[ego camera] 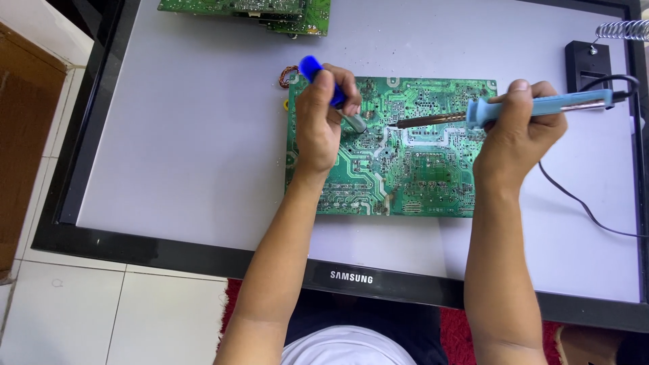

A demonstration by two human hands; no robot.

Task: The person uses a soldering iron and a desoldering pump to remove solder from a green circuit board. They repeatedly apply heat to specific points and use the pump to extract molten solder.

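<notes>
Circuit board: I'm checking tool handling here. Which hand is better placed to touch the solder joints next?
Probably the right hand: it holds the soldering iron, tip over the circuit board. The left hand holds the blue desoldering pump.

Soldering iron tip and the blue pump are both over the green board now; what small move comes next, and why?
Probably ease the desoldering pump nozzle right, closer to the soldering iron tip. The left hand holds the pump slanted over the circuit board, its metal nozzle near the upper middle; the right hand holds the iron's dark tip just right of it, a small gap apart. Contact with the board cannot be told.
</notes>
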